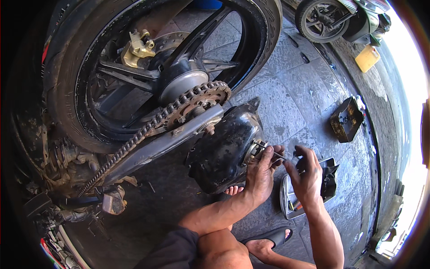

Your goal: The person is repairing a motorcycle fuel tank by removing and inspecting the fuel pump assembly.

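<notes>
A black, scuffed motorcycle fuel tank point(226, 148) lies on the floor in front of me, its round metal filler neck point(254, 150) turned toward my hands. My left hand point(260, 177) is closed right beside that neck, thumb and fingers pinching a thin metal rod point(278, 156). From the right, my right hand point(307, 175) pinches the other end of the rod between thumb and fingertips. Its exact kind is too small to make out. Below my right hand stands an open tray point(286, 210) with small tools and a black part inside.
A motorcycle rear wheel point(65, 80) with chain point(148, 130), swingarm point(156, 150) and gold brake caliper point(136, 49) fills the upper left. A dark open box point(347, 120) sits on the wet tiles at right. Farther off are a yellow jerrycan point(367, 58) and a parked motorcycle point(324, 20).
</notes>
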Demonstrator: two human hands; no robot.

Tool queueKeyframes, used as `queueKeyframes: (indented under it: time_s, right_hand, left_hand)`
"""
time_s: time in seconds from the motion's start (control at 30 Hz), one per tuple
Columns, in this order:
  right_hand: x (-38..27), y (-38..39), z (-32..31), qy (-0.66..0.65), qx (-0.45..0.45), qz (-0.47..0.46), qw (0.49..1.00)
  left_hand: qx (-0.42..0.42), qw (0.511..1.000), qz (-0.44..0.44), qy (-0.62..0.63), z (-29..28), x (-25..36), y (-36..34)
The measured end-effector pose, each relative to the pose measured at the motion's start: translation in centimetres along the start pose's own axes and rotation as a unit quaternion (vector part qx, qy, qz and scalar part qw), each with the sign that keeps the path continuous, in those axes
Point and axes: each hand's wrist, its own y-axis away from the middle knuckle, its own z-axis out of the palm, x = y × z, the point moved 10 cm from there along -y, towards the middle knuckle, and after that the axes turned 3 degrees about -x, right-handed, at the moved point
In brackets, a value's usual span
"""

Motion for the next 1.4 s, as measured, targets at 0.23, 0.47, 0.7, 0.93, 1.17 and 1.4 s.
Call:
queueKeyframes:
  time_s: [0.23, 0.47, 0.7, 0.93, 1.17, 1.4]
  right_hand:
    - [-2.2, -0.1, 0.3, 0.172, -0.006, -0.262, 0.950]
    - [-1.2, 0.3, 0.4, 0.094, 0.000, -0.224, 0.970]
    - [-2.7, 0.6, 0.1, 0.087, 0.019, -0.205, 0.975]
    - [-2.2, 2.4, -0.2, 0.058, 0.022, -0.159, 0.985]
    - [-2.2, 2.9, -1.4, 0.018, 0.076, -0.107, 0.991]
    - [-0.8, 7.0, 1.4, -0.059, 0.019, -0.003, 0.998]
  left_hand:
    - [0.022, 0.999, -0.025, -0.005, -0.9, -0.1, 0.1]
    - [0.017, 1.000, -0.024, 0.009, 0.0, 0.1, 0.6]
    - [0.013, 0.999, -0.039, -0.019, -0.5, -0.3, 0.3]
    - [-0.067, 0.993, -0.080, -0.045, 0.7, -0.2, 1.5]
    - [-0.083, 0.994, -0.075, -0.008, 0.5, 0.5, 2.1]
    - [-0.090, 0.989, -0.107, -0.055, -3.0, 0.5, 5.8]
